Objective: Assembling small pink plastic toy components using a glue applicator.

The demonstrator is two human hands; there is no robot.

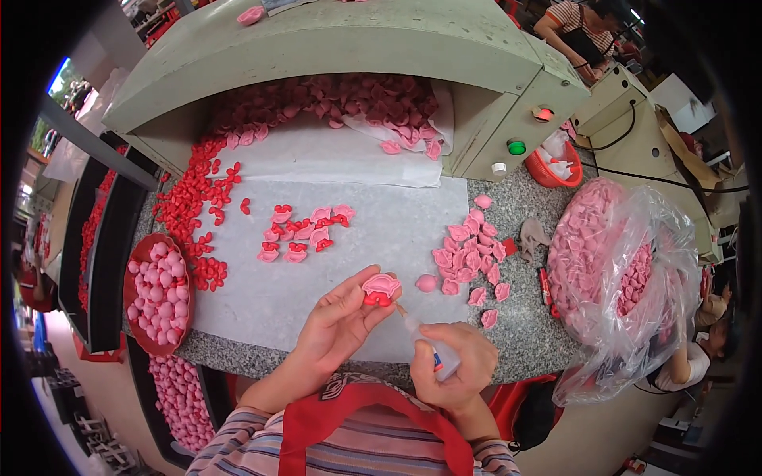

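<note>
At the far left edge of the speckled stone bench (520, 337), a red dish (135, 278) heaped with small pink rounded pieces sits beside a scatter of loose red parts (190, 206) trailing back toward the mouth of a grey-green machine housing (333, 40). On the white sheet (317, 293) covering the bench centre, a small cluster of joined pink-and-red pieces (302, 234) lies near the middle, well apart from the worker.

Near the front edge, the worker's left hand (337, 321) pinches one pink piece with a red part (381, 288) between thumb and fingertips, holding it up just above the sheet. The right hand (452, 365) is closed around a small clear squeeze bottle (432, 349), its thin nozzle angled up and left so the tip meets or nearly meets the underside of the held piece. The step in hand looks like gluing the red part to the pink body; the next move likely calls for a light, steady squeeze and a firm pinch, taking care that the drop stays off the fingers.

Further right lies a loose pile of pink pieces (472, 258), one stray pink round piece (426, 283) just left of it, and at the right a clear plastic bag (627, 285) bulging with more pink pieces. Behind, the machine's red and green buttons (528, 131) face a small red basket (552, 170).
</note>
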